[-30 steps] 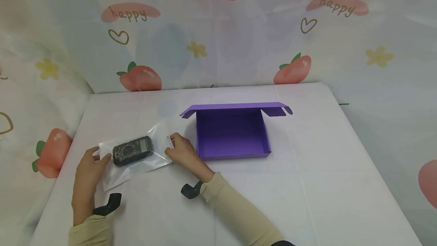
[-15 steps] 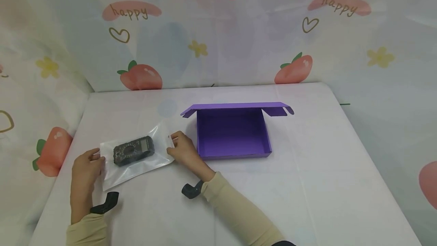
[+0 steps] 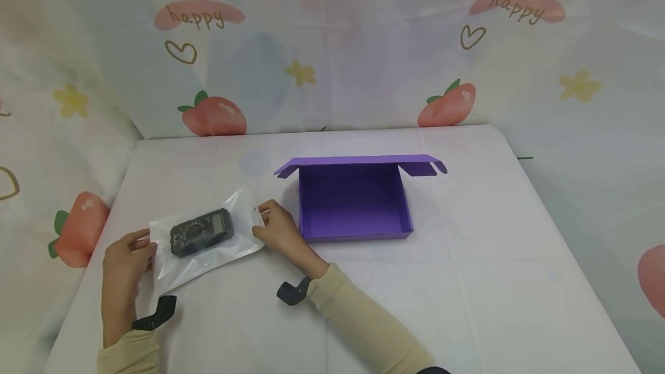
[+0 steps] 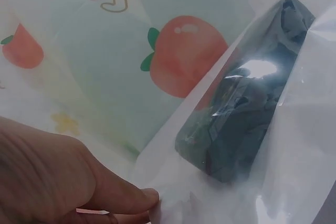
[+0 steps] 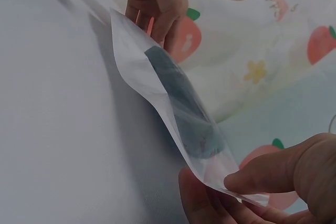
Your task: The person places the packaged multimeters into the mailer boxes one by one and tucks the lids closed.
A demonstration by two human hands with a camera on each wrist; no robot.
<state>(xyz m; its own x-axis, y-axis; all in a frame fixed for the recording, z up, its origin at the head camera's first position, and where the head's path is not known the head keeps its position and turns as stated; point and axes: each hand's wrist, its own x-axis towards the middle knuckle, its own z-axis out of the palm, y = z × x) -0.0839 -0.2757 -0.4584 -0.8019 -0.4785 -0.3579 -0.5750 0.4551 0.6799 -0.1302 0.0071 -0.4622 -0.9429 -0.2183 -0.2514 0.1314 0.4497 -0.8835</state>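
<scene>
A black multimeter (image 3: pixel 201 232) with a round dial and small screen lies inside a clear-fronted, white-backed plastic bag (image 3: pixel 241 235). My left hand (image 3: pixel 126 258) pinches the bag's left edge between thumb and fingers. At the opposite end, my right hand (image 3: pixel 280 225) pinches the bag near its small hole. The right wrist view shows the bag (image 5: pixel 137 72) stretched between both hands and raised off the tabletop, the multimeter (image 5: pixel 184 106) sagging in its middle. Glare covers part of the multimeter (image 4: pixel 247 98) in the left wrist view.
An open purple box (image 3: pixel 355 204) stands just right of my right hand, its lid (image 3: pixel 358 160) raised at the back with side flaps. A white cloth covers the table (image 3: pixel 499 281). A printed curtain (image 3: pixel 353 62) hangs behind and along the left side.
My left hand has shifted slightly left and its thumb has moved back from over the bag to its edge. The bag has tilted a little; my right hand stays nearly still.
</scene>
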